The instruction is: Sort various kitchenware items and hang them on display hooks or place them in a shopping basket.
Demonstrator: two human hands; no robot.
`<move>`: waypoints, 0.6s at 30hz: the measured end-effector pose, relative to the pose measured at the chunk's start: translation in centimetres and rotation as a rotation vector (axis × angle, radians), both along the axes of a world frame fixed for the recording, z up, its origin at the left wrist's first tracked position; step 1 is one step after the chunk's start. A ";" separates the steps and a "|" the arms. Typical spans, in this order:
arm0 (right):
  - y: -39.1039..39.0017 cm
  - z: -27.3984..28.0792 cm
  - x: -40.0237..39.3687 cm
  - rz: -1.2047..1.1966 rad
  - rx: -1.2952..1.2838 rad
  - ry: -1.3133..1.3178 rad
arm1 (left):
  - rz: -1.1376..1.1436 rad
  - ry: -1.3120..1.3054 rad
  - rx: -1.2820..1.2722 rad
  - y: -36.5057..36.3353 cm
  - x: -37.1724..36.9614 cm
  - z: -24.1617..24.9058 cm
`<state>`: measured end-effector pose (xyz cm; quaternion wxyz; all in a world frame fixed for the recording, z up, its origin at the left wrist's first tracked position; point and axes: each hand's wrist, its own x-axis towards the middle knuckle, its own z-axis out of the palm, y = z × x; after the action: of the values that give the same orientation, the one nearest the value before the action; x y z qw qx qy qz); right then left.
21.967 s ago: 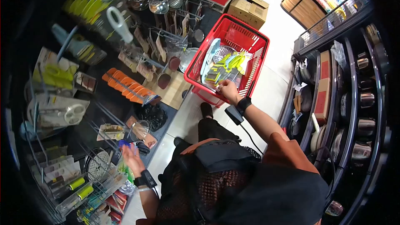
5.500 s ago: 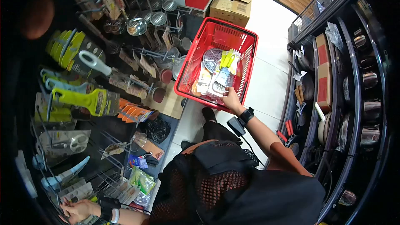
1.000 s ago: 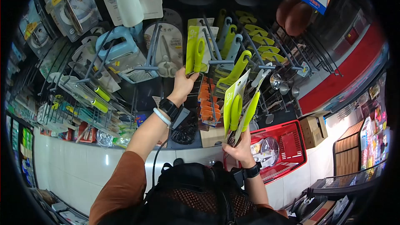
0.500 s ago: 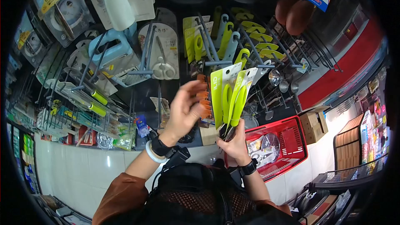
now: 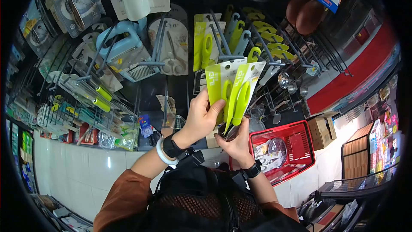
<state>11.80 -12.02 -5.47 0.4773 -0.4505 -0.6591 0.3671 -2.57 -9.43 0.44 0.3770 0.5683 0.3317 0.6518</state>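
Note:
Two green-handled kitchen tools on green and white cards are held up in front of me, the left package [image 5: 217, 81] partly behind the right package [image 5: 243, 96]. My left hand [image 5: 201, 118] pinches the left package at its edge, thumb on the front. Lower down, my right hand [image 5: 237, 144] is closed round the bottom ends of the packages, where dark parts show. Just behind them, a similar green tool [image 5: 207, 49] hangs on a rack hook.
A red basket [image 5: 308, 146] with packaged items stands on the floor at the right, beside a cardboard box [image 5: 322, 133]. Metal hooks stick out from the rack. A blue-handled grater [image 5: 141, 71] and carded scissors [image 5: 171, 56] hang at the left.
My left hand has moved right and taken hold of the left package, which now stands more apart from the right one. The orange items near my left fingers no longer show.

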 end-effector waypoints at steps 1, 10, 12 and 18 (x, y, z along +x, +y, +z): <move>0.0 0.2 -0.1 -0.001 0.000 -0.001 | -0.001 -0.001 0.000 0.1 0.0 0.1; 0.4 1.7 -1.9 -0.079 0.066 -0.045 | -0.024 -0.106 0.036 1.2 -0.5 1.8; 0.3 1.7 -2.0 -0.091 0.087 -0.043 | 0.016 -0.049 0.042 1.5 -0.5 1.5; 0.6 0.9 -1.5 -0.049 0.081 -0.063 | 0.097 -0.106 -0.041 3.7 -0.9 1.1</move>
<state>10.32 -11.43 -4.61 0.4832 -0.4581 -0.6768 0.3140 -3.50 -5.72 1.54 0.3735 0.5085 0.3516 0.6916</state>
